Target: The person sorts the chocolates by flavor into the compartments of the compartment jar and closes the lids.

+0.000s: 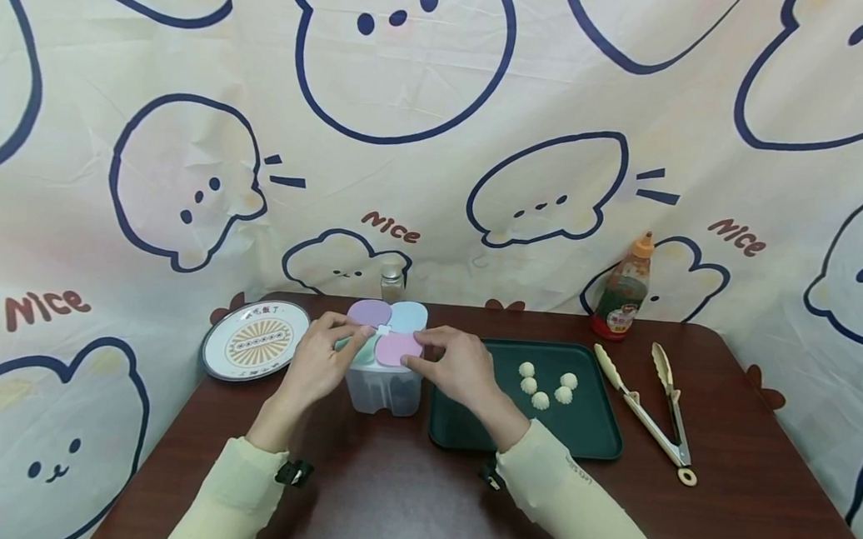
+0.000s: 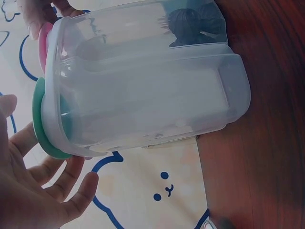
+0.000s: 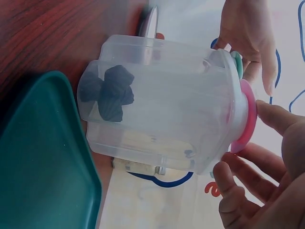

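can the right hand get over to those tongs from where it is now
Probably yes. The right hand touches the container's pink lid; between it and the tongs lies only the low green tray.

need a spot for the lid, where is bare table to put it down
Bare table lies in front of the container, between the sleeves, and at the near right below the tongs. The tray is bare on its left side. It is crowded between plate, container and both hands.

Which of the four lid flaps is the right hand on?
The pink flap, nearest the person on the tray side; right hand fingertips rest on it. Purple, blue and green are the others.
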Motion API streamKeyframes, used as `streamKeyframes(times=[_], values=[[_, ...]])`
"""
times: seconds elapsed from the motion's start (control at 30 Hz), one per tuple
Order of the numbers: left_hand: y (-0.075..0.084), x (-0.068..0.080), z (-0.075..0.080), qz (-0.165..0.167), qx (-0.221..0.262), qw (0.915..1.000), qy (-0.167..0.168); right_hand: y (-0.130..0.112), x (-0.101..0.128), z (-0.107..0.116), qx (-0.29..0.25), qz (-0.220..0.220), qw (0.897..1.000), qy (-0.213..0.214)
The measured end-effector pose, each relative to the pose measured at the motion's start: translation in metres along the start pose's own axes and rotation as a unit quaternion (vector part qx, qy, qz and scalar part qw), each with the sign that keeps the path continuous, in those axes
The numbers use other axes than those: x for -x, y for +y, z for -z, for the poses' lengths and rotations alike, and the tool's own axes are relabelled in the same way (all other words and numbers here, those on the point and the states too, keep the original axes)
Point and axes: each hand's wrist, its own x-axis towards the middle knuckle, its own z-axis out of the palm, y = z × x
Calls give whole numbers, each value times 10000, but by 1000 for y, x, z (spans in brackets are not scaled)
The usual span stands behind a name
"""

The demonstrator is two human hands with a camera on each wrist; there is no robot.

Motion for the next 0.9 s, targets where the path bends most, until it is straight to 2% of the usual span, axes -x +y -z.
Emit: streamKeyframes(times=[0.9], values=[[4, -1, 3, 22, -27, 9999, -109, 7, 2, -7, -15, -10, 9998, 214]])
